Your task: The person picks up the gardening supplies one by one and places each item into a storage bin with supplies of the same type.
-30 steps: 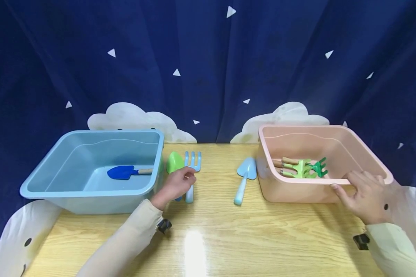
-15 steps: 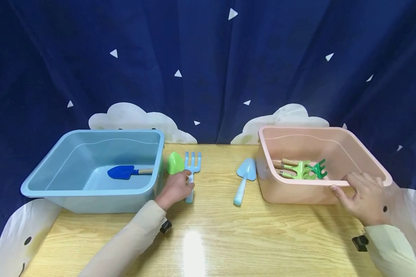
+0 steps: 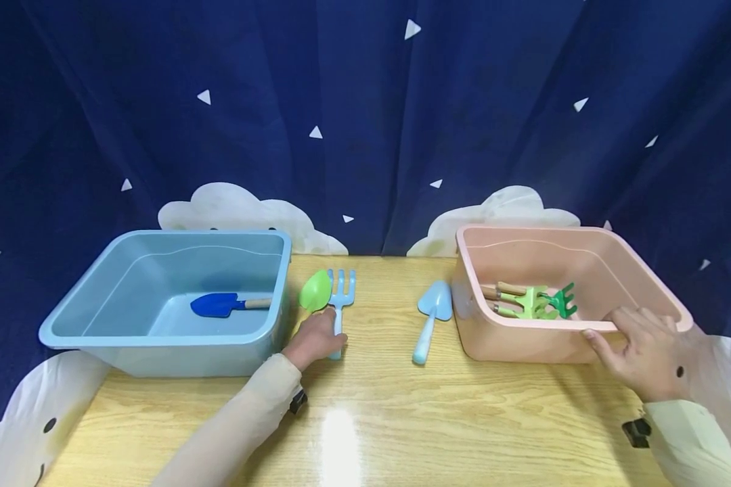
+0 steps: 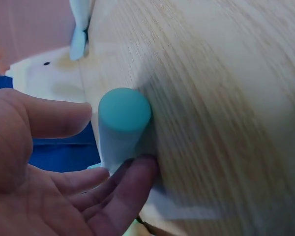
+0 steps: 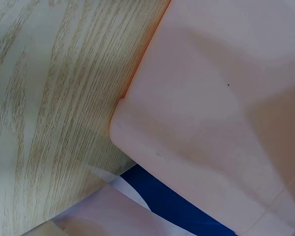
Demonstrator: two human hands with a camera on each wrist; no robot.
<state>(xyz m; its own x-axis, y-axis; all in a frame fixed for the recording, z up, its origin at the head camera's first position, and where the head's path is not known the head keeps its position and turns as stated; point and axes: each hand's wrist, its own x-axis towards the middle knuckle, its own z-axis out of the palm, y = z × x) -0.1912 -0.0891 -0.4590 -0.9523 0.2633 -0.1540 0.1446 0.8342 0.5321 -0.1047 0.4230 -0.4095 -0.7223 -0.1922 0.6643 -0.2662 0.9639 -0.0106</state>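
Observation:
A light-blue hand fork (image 3: pixel 342 297) lies on the table, tines pointing away. My left hand (image 3: pixel 315 337) is around its handle, fingers curled at one side and thumb at the other. In the left wrist view, the handle's turquoise end (image 4: pixel 124 109) shows between thumb (image 4: pixel 64 119) and fingers. Just left of the fork is a green trowel (image 3: pixel 315 291), its handle largely hidden by my hand. On the right, my right hand (image 3: pixel 642 352) grips the front rim of a pink tub (image 3: pixel 526 338), thumb outside and fingers over the edge.
A light-blue tub (image 3: pixel 176 355) at the left holds a dark-blue trowel (image 3: pixel 216 305). Several green rakes (image 3: pixel 533 302) with wooden handles lie inside the pink tub. Between the tubs lies a light-blue trowel (image 3: pixel 434 302). A dark-blue curtain (image 3: pixel 365 135) hangs behind the table.
My left hand has come down along the fork's handle and closed around it. The green trowel has turned, its blade tilting rightward against the tines. My right hand stays on the pink rim.

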